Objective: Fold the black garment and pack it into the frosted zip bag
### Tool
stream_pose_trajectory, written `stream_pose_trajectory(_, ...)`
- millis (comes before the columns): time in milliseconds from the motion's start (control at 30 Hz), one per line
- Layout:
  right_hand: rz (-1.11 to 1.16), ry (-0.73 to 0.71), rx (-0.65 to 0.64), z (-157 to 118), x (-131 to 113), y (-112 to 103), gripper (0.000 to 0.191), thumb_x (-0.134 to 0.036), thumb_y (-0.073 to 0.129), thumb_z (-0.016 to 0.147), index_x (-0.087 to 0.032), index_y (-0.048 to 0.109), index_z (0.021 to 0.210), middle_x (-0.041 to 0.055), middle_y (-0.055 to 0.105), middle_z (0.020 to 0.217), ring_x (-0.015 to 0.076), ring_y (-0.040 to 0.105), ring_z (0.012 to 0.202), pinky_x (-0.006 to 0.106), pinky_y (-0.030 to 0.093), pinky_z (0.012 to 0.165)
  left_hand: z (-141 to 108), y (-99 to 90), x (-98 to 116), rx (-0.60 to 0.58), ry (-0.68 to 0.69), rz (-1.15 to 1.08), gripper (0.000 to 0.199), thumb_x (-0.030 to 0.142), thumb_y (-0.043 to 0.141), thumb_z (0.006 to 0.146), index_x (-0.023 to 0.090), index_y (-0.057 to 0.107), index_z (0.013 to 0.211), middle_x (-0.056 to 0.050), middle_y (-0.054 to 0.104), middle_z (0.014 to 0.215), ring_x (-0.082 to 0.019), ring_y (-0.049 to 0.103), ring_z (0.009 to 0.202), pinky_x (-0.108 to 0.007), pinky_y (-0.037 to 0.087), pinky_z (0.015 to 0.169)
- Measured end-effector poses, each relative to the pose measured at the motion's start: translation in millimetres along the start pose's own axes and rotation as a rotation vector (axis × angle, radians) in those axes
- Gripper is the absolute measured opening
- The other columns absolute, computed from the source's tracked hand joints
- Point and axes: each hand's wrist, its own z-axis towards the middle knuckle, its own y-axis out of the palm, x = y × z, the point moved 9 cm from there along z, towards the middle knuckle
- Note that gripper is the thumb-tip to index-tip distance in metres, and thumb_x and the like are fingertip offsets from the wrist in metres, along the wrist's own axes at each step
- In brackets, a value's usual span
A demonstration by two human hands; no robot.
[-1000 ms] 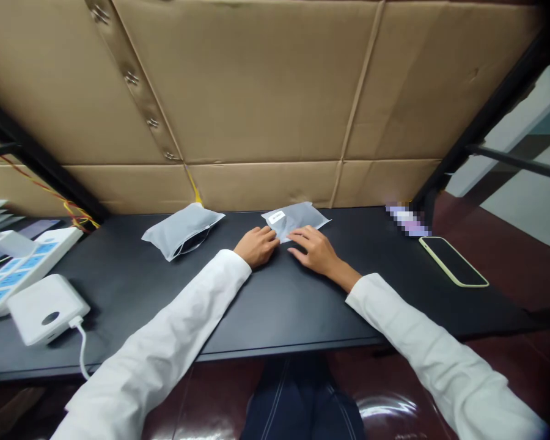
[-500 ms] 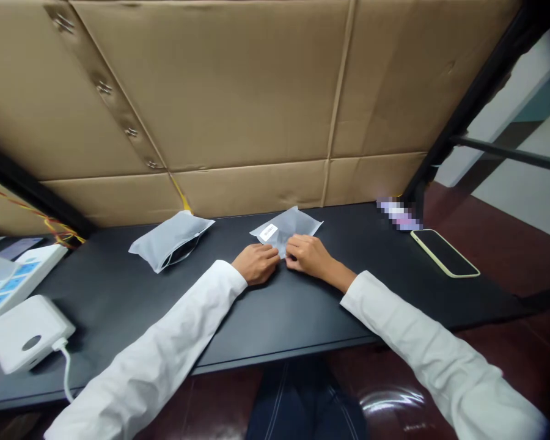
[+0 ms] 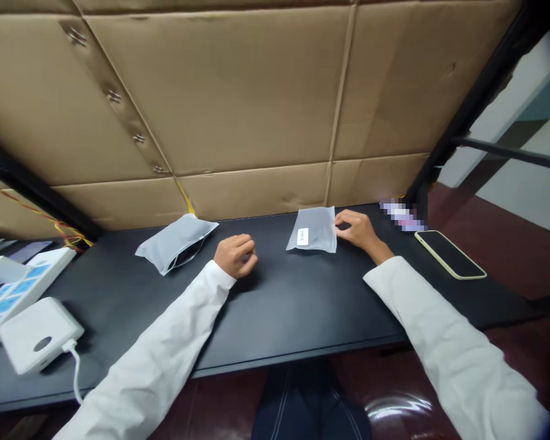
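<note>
A frosted grey, four-sided plastic pouch (image 3: pixel 321 227), bearing a small white rectangular label (image 3: pixel 302 236) near its front left corner, sits toward the back of the black tabletop (image 3: pixel 275 299).

bag lbl (image 3: pixel 303 236): illeg. | pwr strip (image 3: pixel 21 289): cut-off L | purple item (image 3: pixel 403 217): blurred

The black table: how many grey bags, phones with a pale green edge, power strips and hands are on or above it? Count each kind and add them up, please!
Grey bags: 2
Phone with a pale green edge: 1
Power strip: 1
Hands: 2
Total: 6
</note>
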Motion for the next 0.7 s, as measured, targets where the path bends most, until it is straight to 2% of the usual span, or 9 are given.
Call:
stream_pose_trajectory(33, 0.009, -0.026, 0.004, -1.3, -4.5, -1.1, 0.003, -0.020, 0.066, 0.076, -0.021, 0.065, 0.074, 0.0039, 0.072, 0.083, 0.0186, 0.066, 0.077, 0.031, 0.051, 0.073, -1.0, -1.5, -2.7, 0.014, -0.030, 0.000, 0.018, 0.021, 0.047, 0.089, 0.020, 0.052, 0.072, -0.004, 0.059, 0.072, -0.015, 0.053, 0.064, -0.029, 0.043, 0.059)
stream_pose_trajectory(100, 0.010, -0.136, -0.021, -1.7, -29.0, 6.4, 0.004, -0.016, 0.065, 0.077, -0.021, 0.066, 0.077, 0.0042, 0.073, 0.086, 0.0191, 0.068, 0.082, 0.031, 0.052, 0.076, 0.8, 3.5, 4.9, 0.001, -0.001, 0.007, 0.013, 0.030, 0.054, 0.089, 0.018, 0.059, 0.089, -0.008, 0.065, 0.091, -0.019, 0.059, 0.080, -0.031, 0.047, 0.068)
stream_pose_trajectory(200, -0.067, -0.336, -0.046, -1.8, -84.6, 29.3, 0.013, -0.011, 0.060, 0.082, -0.021, 0.068, 0.084, 0.0017, 0.072, 0.079, 0.0163, 0.065, 0.073, 0.029, 0.051, 0.070, 7.3, 21.1, 30.3, -0.057, 0.127, 0.052, 0.034, 0.039, 0.060, 0.090, 0.014, 0.058, 0.112, -0.014, 0.065, 0.110, -0.024, 0.060, 0.097, -0.035, 0.048, 0.076)
stream_pose_trajectory(267, -0.089, -0.434, -0.065, -3.7, -118.5, 44.5, 0.015, -0.011, 0.058, 0.085, -0.021, 0.068, 0.089, 0.0019, 0.071, 0.077, 0.0161, 0.063, 0.071, 0.029, 0.049, 0.067, 9.6, 30.6, 40.8, -0.072, 0.162, 0.110, 0.026, 0.033, 0.056, 0.093, 0.014, 0.058, 0.110, -0.012, 0.066, 0.105, -0.022, 0.060, 0.091, -0.034, 0.045, 0.073)
stream_pose_trajectory(333, -0.102, -0.519, -0.082, -8.0, -144.9, 54.8, 0.016, -0.012, 0.056, 0.088, -0.021, 0.069, 0.092, 0.0021, 0.071, 0.077, 0.0157, 0.062, 0.069, 0.028, 0.048, 0.065, 8.4, 35.4, 46.7, -0.064, 0.190, 0.153, 0.011, 0.022, 0.051, 0.095, 0.015, 0.060, 0.097, -0.008, 0.066, 0.091, -0.018, 0.058, 0.079, -0.031, 0.040, 0.067)
stream_pose_trajectory(367, -0.113, -0.545, -0.091, -10.1, -153.7, 58.1, 0.016, -0.012, 0.056, 0.089, -0.021, 0.069, 0.092, 0.0022, 0.070, 0.076, 0.0157, 0.061, 0.068, 0.028, 0.048, 0.064, 6.8, 36.6, 48.8, -0.057, 0.208, 0.162, 0.012, 0.017, 0.048, 0.095, 0.016, 0.059, 0.090, -0.006, 0.064, 0.084, -0.017, 0.056, 0.074, -0.030, 0.038, 0.065)
stream_pose_trajectory(433, -0.137, -0.560, -0.092, -12.9, -164.2, 60.1, 0.014, -0.014, 0.056, 0.090, -0.019, 0.069, 0.092, 0.0029, 0.069, 0.075, 0.0159, 0.059, 0.068, 0.029, 0.046, 0.062, 3.1, 38.0, 52.0, -0.049, 0.243, 0.155, 0.018, 0.010, 0.044, 0.093, 0.016, 0.057, 0.082, -0.004, 0.060, 0.076, -0.016, 0.052, 0.069, -0.030, 0.035, 0.062)
stream_pose_trajectory(533, -0.177, -0.533, -0.079, -12.9, -170.3, 58.3, 0.015, -0.016, 0.055, 0.093, -0.018, 0.070, 0.091, 0.0036, 0.068, 0.073, 0.0160, 0.058, 0.069, 0.029, 0.044, 0.062, 1.8, 39.4, 53.1, -0.043, 0.239, 0.150, 0.019, 0.008, 0.043, 0.093, 0.015, 0.057, 0.083, -0.004, 0.057, 0.073, -0.017, 0.050, 0.069, -0.030, 0.035, 0.062)
stream_pose_trajectory(700, -0.218, -0.486, -0.068, -6.7, -165.7, 51.8, 0.018, -0.015, 0.054, 0.093, -0.018, 0.070, 0.087, 0.0029, 0.065, 0.069, 0.0163, 0.056, 0.069, 0.030, 0.041, 0.063, 6.5, 39.3, 51.6, -0.039, 0.195, 0.168, 0.020, 0.011, 0.040, 0.096, 0.014, 0.057, 0.086, -0.007, 0.057, 0.078, -0.019, 0.052, 0.075, -0.032, 0.038, 0.067)
